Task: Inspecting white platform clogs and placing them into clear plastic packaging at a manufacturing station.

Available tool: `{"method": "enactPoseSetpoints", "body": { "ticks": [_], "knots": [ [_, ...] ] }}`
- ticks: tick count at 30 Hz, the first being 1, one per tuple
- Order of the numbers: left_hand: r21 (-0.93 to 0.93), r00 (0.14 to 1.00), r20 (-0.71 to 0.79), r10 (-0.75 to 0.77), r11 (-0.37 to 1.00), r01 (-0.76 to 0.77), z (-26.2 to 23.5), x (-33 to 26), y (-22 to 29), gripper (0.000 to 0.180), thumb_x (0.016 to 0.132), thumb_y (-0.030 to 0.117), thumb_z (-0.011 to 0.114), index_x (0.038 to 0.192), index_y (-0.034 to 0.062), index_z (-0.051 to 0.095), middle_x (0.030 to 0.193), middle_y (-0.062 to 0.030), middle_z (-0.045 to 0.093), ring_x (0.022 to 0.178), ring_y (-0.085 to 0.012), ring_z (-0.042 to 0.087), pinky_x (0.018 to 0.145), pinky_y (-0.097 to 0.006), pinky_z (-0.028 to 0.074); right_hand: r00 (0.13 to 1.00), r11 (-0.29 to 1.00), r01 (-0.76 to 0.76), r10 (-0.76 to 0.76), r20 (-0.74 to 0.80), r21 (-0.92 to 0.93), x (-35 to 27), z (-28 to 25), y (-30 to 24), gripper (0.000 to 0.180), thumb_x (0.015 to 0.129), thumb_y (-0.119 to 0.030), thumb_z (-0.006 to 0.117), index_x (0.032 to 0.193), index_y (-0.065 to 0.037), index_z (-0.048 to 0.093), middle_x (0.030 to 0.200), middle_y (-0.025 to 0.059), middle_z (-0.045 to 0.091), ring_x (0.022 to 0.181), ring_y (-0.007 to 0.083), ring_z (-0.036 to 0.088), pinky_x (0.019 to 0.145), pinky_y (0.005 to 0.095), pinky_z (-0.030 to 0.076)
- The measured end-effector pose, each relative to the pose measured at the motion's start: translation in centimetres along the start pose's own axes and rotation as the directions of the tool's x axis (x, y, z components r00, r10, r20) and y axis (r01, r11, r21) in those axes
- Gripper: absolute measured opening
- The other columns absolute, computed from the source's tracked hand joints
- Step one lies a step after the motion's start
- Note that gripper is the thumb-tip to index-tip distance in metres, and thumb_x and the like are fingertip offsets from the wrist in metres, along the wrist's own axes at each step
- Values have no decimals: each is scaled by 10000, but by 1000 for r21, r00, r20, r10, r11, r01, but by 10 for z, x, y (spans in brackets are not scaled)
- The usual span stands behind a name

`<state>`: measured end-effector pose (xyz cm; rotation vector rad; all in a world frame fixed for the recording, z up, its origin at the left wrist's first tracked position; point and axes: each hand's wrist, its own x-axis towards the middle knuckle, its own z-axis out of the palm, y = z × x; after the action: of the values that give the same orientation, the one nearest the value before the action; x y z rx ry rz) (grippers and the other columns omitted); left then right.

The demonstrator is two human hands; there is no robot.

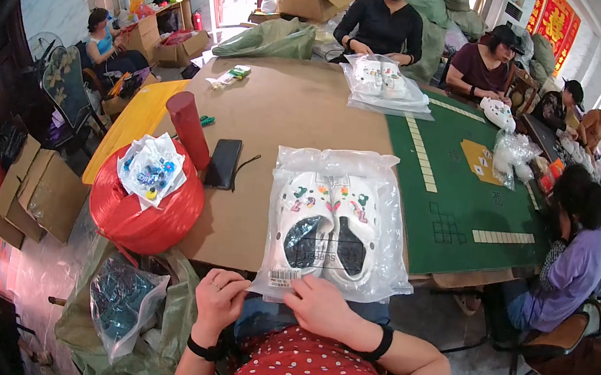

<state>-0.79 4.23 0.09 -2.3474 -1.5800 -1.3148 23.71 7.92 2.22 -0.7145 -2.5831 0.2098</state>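
At the lower centre of the frame, the right hand point(321, 305) is lying flat with its fingers spread over the near edge of a clear plastic bag holding a pair of white foam clogs with small coloured charms point(330, 222), pressing the bag's open end down against the tabletop's rim. The left hand point(219, 300) is curling loosely just left of it, fingertips pinching at the bag's lower left corner beside a white barcode sticker point(284, 276); whether it is actually gripping the plastic is hard to tell.

The clogs are already sitting side by side inside the bag and the sticker is on, so the packing looks nearly finished; the bag's near end appears to be what is left to close.

The bag is overhanging the near edge of the brown cardboard-covered tabletop point(295, 111). To its left are lying a black phone point(223, 163) and a tall red plastic cup point(188, 128), with a red sack carrying small packets of charms point(147, 201) just beyond the corner. To the right, a green felt mat point(460, 186) is offering open room, and another bagged pair point(384, 85) is resting at the far side.
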Motion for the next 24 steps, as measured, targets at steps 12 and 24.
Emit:
{"method": "enactPoseSetpoints", "body": {
  "ticks": [12,24],
  "knots": [
    [56,995,-97,-10,998,16,9,6,-10,221,697,-18,756,878,95,699,891,-53,672,847,-300,631,741,-404,523,982,967,-185,175,-68,-176,-73,-51,39,138,783,-163,738,819,-120,612,906,45,552,808,259,551,671,392,483],
    [68,995,-84,-51,996,57,1,10,-3,253,690,-37,732,901,101,713,917,-54,666,893,-310,616,787,-415,512,946,949,-302,287,-150,-88,-110,-78,55,198,771,-225,805,913,-152,689,987,39,595,954,265,584,821,405,484]
  ]
}}
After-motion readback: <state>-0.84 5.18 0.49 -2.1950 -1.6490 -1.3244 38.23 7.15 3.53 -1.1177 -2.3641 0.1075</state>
